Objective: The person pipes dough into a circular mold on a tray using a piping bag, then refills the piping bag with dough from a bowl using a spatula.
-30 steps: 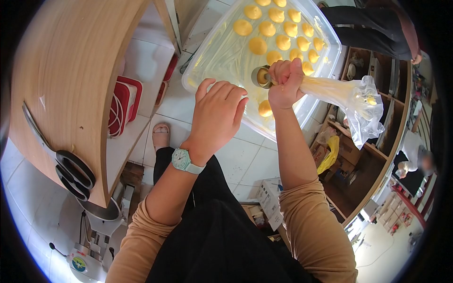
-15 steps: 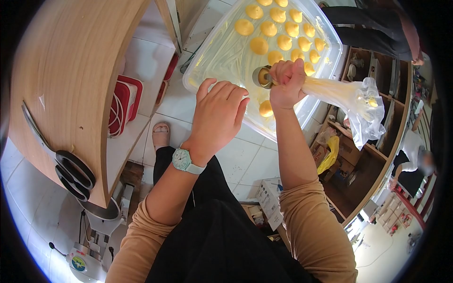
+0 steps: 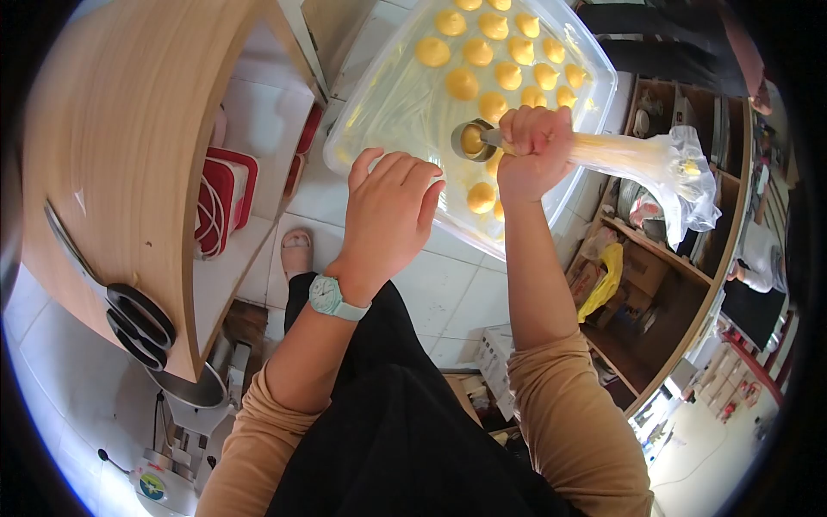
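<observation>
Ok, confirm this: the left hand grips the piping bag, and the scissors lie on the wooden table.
No: the head view shows the right hand gripping the piping bag, not the left hand. The scissors do lie on the wooden table.

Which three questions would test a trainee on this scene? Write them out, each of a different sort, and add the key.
1. Multiple choice: What does the right hand grip?
A) a folded towel
B) a clear plastic bag with yellow mixture in it
C) a knife

2. True or false: The black-handled scissors lie on the wooden tabletop.

3. Fill in the blank: The pale green watch is worn on the ______ wrist.

Key: 1. B; 2. True; 3. left
</observation>
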The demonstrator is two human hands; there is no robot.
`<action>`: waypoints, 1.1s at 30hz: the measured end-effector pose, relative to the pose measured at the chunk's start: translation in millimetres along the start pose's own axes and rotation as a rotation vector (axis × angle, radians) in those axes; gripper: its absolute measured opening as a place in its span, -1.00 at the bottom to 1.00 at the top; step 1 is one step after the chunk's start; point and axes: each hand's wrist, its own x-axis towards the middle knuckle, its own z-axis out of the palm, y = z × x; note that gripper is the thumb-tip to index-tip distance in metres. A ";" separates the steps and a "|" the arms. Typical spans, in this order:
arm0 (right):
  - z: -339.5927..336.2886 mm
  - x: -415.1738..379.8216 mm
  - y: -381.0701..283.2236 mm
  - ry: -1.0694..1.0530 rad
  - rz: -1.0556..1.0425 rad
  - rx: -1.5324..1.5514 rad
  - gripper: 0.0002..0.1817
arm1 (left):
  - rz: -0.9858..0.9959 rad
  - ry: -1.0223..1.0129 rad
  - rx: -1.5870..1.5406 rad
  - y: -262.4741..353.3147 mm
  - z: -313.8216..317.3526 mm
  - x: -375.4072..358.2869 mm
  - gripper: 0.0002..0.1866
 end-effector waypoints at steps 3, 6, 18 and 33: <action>-4.0 3.2 -20.6 0.048 0.053 0.096 -0.58 | 0.014 0.063 -0.066 0.9 -0.7 1.0 -0.89; -10.8 0.3 -38.3 -0.078 -0.008 0.086 -0.64 | -0.139 0.115 -0.355 12.0 -3.8 -0.7 -0.86; -21.1 -53.7 -94.2 -0.540 -0.388 -1.006 -0.68 | -0.930 -0.242 -1.826 78.1 -10.4 11.8 -0.57; -16.7 -61.1 -120.6 0.035 0.515 -0.249 -0.95 | 0.273 0.148 -0.116 140.9 -26.3 24.6 -0.70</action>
